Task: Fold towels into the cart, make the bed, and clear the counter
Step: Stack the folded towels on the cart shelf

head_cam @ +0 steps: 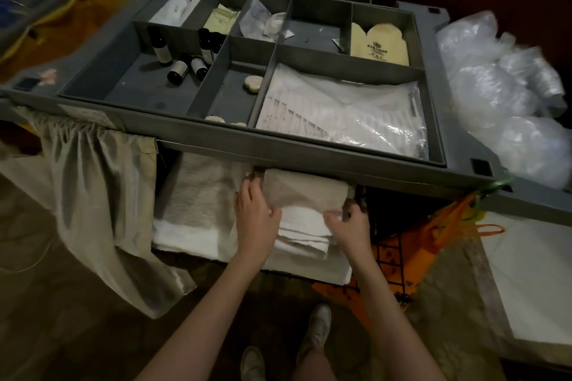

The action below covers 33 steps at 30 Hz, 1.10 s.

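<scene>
Fingers of both hands curl round the ends of a folded towel (305, 192), holding it at the mouth of the cart's shelf, just under the tray rim (309, 150). Left hand (257, 213) grips the left end, thumb toward the middle and fingertips tucked at the far corner. Right hand (349, 219) pinches the right end, thumb on the near fold; its other fingers are hidden behind the cloth. Towel lies on a white stack (301, 235), which rests on a wider towel (198, 195) spread over the shelf.

Step judged in hand: seating the folded towel on the stack. To do it well, both ends should go in level so the folds stay square. The slot under the rim looks low, so the towel should be kept flat and slid, not lifted. The near edge should line up with the stack below, and the grip should loosen only once the cloth is borne by the stack. A drag at one end could skew the layers beneath. An orange crate (390, 260) stands just right of the stack, and a curtain (93, 179) hangs at the left.
</scene>
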{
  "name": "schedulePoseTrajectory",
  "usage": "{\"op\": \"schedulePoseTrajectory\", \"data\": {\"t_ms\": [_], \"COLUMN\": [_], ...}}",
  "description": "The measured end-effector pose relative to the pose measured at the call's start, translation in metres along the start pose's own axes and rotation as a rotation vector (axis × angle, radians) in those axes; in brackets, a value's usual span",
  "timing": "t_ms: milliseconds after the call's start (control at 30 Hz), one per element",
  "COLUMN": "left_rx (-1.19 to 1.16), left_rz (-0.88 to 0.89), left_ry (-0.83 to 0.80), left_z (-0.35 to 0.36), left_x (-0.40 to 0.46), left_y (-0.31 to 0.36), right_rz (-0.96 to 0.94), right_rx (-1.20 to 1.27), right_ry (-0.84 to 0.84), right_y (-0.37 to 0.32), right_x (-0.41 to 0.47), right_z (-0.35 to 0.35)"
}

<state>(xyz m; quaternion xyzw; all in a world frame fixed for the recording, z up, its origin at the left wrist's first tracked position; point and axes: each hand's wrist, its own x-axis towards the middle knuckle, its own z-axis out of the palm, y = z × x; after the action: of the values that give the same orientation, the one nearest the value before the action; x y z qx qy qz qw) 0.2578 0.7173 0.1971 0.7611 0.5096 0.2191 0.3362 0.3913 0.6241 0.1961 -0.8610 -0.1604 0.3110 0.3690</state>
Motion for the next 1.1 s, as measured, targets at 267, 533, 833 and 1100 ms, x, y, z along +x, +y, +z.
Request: {"op": "schedulePoseTrajectory", "data": {"t_ms": [267,533,833,1100], "left_rx": [0.047,-0.030,-0.085,-0.051], "left_rz": [0.177,0.196,0.193,0.194], "left_ry": [-0.148,-0.253,-0.363,-0.424], "left_z": [0.020,0.017,0.023,0.059], "left_x": [-0.006,-0.006,-0.017,-0.047], "left_y": [-0.008,-0.004,0.016,0.064], "right_rz": [-0.069,-0.131,-0.059,-0.061], "right_rx": [0.096,0.447,0.622,0.605], "right_ry": [0.005,-0.169,-0.132,-0.015], "right_y": [-0.009,-0.008,0.027,0.064], "right_x": [-0.002,-0.013,-0.022,-0.022], "right_z": [-0.004,-0.015,-0.056,-0.097]}}
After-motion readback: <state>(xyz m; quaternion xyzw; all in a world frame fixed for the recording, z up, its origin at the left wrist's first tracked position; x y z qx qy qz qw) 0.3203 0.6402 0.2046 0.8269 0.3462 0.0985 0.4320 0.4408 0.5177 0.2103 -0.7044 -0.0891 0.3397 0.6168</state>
